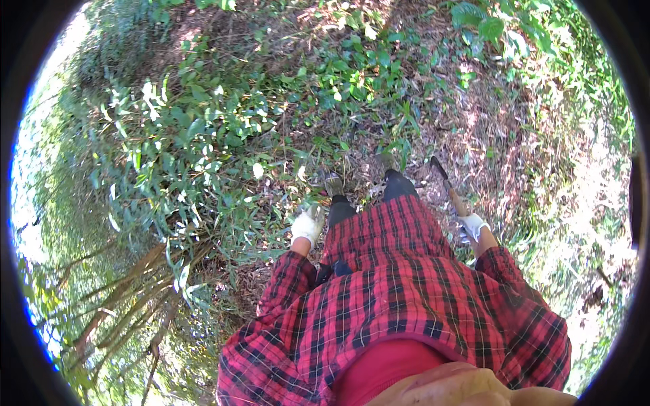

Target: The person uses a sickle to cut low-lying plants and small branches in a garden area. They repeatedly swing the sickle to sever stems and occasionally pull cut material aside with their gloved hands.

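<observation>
My right hand, in a white glove, is closed on the wooden handle of a tool whose dark metal blade points away from me. The blade is narrow at this angle, so its exact kind is unclear. My left hand, also gloved in white, hangs beside my left leg; its fingers are blurred, and whether it holds something cannot be made out. Both hands are at the sides of my red and black plaid shirt. Below the hem show dark trouser legs and a shoe.
Dense leafy plants grow ahead and to the left. Several bare woody stems fan out at the lower left. Low green plants and dry leaf litter cover the ground ahead, with bright grass on the right.
</observation>
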